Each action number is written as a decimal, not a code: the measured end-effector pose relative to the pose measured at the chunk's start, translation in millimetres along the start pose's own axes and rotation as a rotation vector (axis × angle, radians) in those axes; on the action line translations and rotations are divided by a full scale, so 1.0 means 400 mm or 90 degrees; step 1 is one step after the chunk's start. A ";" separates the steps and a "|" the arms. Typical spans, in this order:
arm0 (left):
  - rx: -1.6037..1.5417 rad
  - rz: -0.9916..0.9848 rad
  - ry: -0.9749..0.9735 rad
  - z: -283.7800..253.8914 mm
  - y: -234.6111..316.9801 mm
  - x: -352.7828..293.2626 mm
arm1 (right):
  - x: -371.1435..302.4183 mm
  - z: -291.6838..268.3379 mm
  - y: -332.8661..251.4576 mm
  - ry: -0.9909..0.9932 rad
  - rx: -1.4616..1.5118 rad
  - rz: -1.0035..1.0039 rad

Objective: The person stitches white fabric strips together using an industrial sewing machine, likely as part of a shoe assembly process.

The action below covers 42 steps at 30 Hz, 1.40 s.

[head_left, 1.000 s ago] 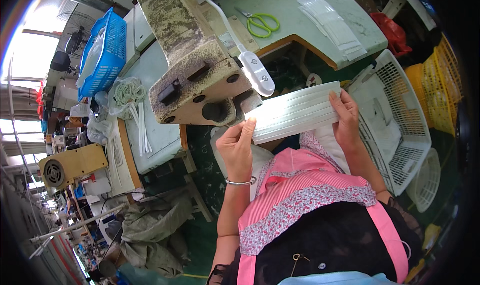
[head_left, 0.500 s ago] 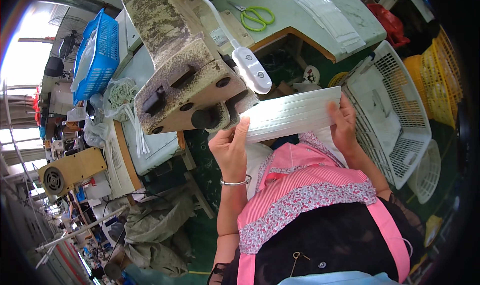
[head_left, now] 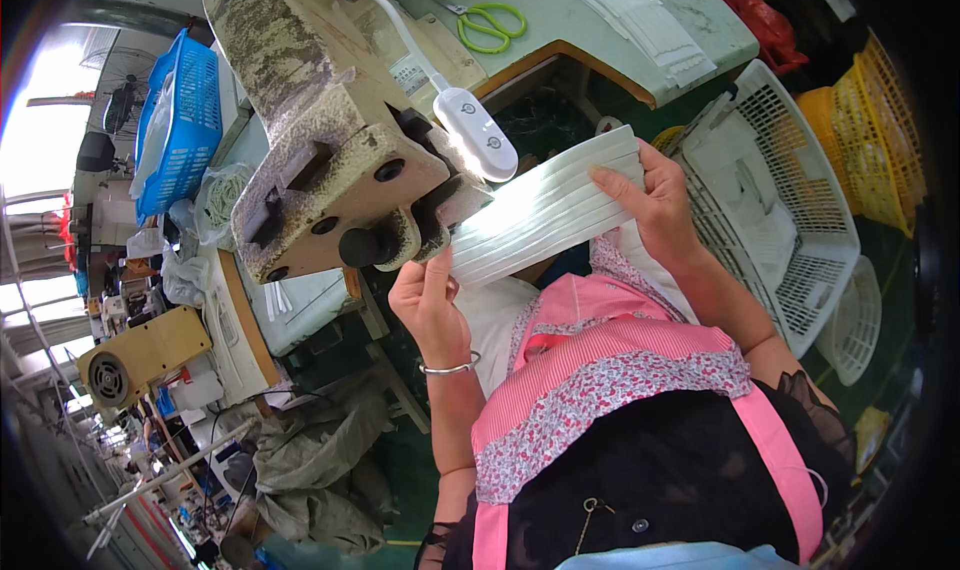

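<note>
A white, shiny pleated fabric panel point(head_left: 545, 210) with several lengthwise folds is stretched between my hands, tilted up toward the right. My left hand point(head_left: 432, 310) pinches its left end, close beneath the head of a worn, speckled sewing machine point(head_left: 340, 175). Gripping the right end is my right hand point(head_left: 662, 205), thumb on top and fingers behind. A white lamp point(head_left: 476, 133) on a bent cord shines beside the machine head. The machine's head hides where the panel's far left corner lies.
Green-handled scissors point(head_left: 492, 28) and a stack of white pleated panels point(head_left: 645, 30) lie on the pale green table point(head_left: 560, 0). At right stands a white basket point(head_left: 800, 210) with white pieces inside, near yellow baskets point(head_left: 885, 140). A blue basket point(head_left: 185, 130) is at left.
Both hands and the panel have shifted left in view, and the panel's right end has swung up and away. The machine and lamp also sit further left as the view moved slightly.
</note>
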<state>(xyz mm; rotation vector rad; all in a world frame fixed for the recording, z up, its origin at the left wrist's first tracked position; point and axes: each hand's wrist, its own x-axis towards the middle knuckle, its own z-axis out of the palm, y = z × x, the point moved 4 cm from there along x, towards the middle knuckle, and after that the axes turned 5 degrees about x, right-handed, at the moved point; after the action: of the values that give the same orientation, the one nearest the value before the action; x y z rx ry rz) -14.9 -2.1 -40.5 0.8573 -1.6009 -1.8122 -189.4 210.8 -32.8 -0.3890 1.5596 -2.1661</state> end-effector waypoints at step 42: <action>0.036 0.048 0.288 -0.289 -0.053 0.122 | -0.063 0.340 0.110 -0.222 -0.023 0.099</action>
<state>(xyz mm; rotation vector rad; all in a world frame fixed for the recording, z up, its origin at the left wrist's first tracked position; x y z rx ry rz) 43.6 -109.5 -75.2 1.1224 -1.3740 -1.3992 -95.9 100.0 -29.7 -0.6011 1.3855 -1.8390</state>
